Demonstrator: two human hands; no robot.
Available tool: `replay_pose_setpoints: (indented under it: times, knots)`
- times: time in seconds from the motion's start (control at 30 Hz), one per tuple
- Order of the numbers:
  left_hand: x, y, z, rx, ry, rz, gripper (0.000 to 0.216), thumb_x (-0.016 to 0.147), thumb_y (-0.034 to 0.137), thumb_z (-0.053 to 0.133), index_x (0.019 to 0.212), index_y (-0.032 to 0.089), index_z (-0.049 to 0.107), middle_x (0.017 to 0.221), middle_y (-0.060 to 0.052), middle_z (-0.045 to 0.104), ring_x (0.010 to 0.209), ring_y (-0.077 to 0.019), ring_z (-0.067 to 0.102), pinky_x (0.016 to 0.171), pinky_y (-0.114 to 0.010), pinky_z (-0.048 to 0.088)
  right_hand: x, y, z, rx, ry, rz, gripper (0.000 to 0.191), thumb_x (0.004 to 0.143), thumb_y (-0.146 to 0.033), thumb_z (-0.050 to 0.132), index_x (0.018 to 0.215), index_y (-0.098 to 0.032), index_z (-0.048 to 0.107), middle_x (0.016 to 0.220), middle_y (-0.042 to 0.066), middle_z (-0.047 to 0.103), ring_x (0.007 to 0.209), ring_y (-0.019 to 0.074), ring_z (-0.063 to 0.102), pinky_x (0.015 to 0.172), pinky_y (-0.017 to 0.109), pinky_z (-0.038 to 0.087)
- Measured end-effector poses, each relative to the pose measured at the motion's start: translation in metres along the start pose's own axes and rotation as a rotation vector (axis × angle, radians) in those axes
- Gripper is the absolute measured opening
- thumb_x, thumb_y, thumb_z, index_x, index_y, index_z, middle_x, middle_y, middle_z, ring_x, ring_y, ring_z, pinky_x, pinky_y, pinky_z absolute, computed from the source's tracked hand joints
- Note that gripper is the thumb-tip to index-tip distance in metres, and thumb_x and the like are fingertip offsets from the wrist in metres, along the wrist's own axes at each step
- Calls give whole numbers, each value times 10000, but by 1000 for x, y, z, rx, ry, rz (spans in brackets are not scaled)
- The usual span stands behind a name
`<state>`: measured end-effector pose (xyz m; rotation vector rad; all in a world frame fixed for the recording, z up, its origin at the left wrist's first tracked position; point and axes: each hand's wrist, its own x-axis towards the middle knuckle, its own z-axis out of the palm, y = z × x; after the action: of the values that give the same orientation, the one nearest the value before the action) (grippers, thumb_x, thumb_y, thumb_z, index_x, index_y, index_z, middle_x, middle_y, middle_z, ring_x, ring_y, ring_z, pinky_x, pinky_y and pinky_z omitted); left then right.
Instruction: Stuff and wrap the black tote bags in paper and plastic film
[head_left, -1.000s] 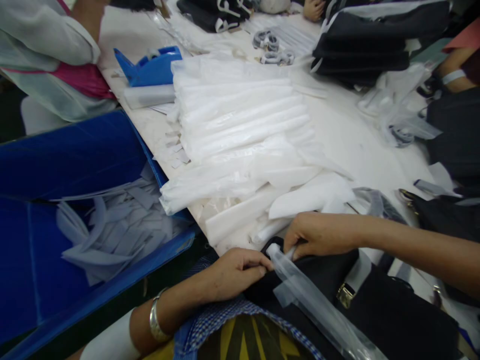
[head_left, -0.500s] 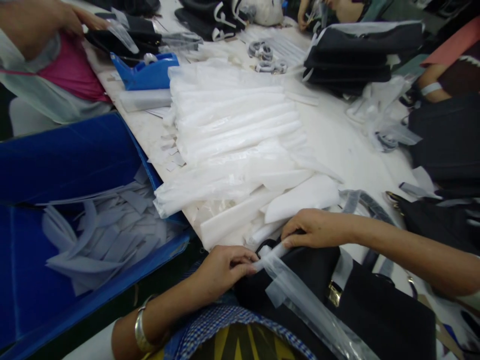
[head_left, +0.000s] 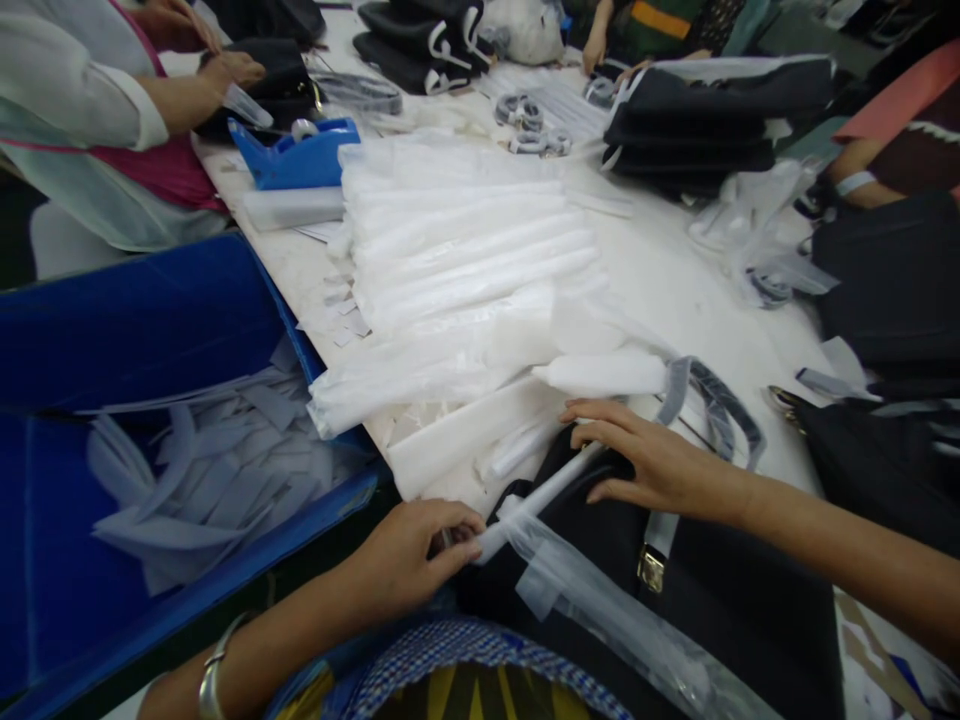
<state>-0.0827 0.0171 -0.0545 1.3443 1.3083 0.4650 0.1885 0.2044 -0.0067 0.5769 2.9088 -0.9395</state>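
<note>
A black bag (head_left: pixel 739 600) with a gold-coloured clasp (head_left: pixel 651 568) lies at the table's near edge, against my body. Along its top runs a narrow white-wrapped strip (head_left: pixel 544 498); whether it is the bag's handle I cannot tell. My left hand (head_left: pixel 424 555) pinches the lower left end of this strip between thumb and fingers. At the strip's other end, my right hand (head_left: pixel 637 455) spreads its fingers over the bag, with thumb and fingers apart. A clear plastic sleeve (head_left: pixel 622 625) hangs from the strip across the bag's front.
White packing sheets (head_left: pixel 472 240) are heaped mid-table. A blue tape dispenser (head_left: pixel 300 150) stands beyond them. At left is a blue bin (head_left: pixel 135 270) holding white offcuts (head_left: pixel 225 450). A wrapped strap (head_left: pixel 720 400) curves beside my right hand. Black bags (head_left: pixel 690 120) are stacked at back right; co-workers surround the table.
My right hand has loosened from the strip and slid up and right, fingers spreading. My left hand has shifted slightly down and left, still pinching the strip's end, and more of the strip shows.
</note>
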Motion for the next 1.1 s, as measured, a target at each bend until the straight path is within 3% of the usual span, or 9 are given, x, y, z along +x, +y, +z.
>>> replay_pose_setpoints:
  times: [0.17, 0.33, 0.47, 0.63, 0.77, 0.9, 0.97, 1.03, 1.1]
  knots:
    - [3, 3, 11, -44, 13, 16, 225, 895, 343, 547, 1006, 226, 704, 935, -3, 712, 819, -153, 607, 722, -225, 424, -2, 3, -4, -1, -53, 106, 302, 819, -479, 691, 937, -225, 577, 1345, 128, 542, 1239, 290, 511, 1006, 420, 450]
    - [-3, 1, -3, -21, -53, 29, 147, 880, 275, 567, 896, 203, 694, 832, 17, 687, 774, -134, 603, 701, -208, 410, 1, 7, -4, 57, -115, 124, 229, 865, -444, 649, 902, -228, 583, 1209, 79, 640, 1170, 256, 559, 974, 375, 452]
    - [-9, -4, -13, 78, -119, 39, 135, 879, 298, 599, 927, 212, 692, 852, 8, 690, 789, -141, 613, 713, -211, 420, 0, 8, -3, 109, -126, 147, 220, 860, -432, 651, 900, -225, 586, 1167, 74, 652, 1101, 254, 592, 945, 368, 467]
    - [-5, -5, -11, 251, -38, 192, 167, 887, 286, 610, 1037, 258, 678, 1048, -18, 680, 1017, -180, 599, 874, -252, 427, 0, 3, -5, 180, -87, 243, 396, 786, -394, 742, 1128, -252, 604, 1047, 48, 677, 944, 233, 641, 844, 339, 510]
    - [5, -2, -1, 321, 57, 248, 239, 878, 145, 536, 1023, 273, 678, 1055, -20, 630, 958, -158, 592, 801, -241, 443, 1, 1, -5, 305, -82, 107, 208, 824, -388, 712, 976, -246, 708, 1016, 61, 676, 945, 224, 639, 845, 325, 517]
    - [23, -3, 21, 13, 187, 304, 272, 794, 14, 472, 821, 197, 672, 951, -29, 622, 922, -138, 597, 815, -231, 459, -3, 1, -2, 327, -36, 59, 206, 819, -370, 725, 978, -239, 725, 1003, 72, 671, 923, 220, 643, 811, 319, 525]
    - [28, -1, 31, -295, 185, 183, 224, 741, 6, 496, 812, 171, 631, 901, -25, 622, 849, -127, 612, 771, -227, 486, -5, 2, 0, 308, -12, 40, 209, 822, -376, 725, 979, -238, 722, 1005, 71, 667, 924, 215, 642, 805, 312, 524]
    - [27, 3, 35, -585, 107, 7, 232, 752, 65, 546, 949, 174, 598, 946, -27, 632, 822, -126, 629, 734, -235, 518, -7, 4, 5, 266, 7, 37, 230, 835, -399, 709, 1003, -242, 709, 1026, 74, 663, 954, 223, 635, 828, 325, 522]
    - [20, 10, 33, -681, 44, -111, 265, 816, 192, 573, 1081, 188, 559, 1034, -43, 641, 844, -141, 649, 734, -262, 549, -6, 7, 13, 191, 20, 55, 292, 849, -445, 682, 1055, -239, 682, 1061, 84, 658, 1002, 245, 617, 867, 365, 516]
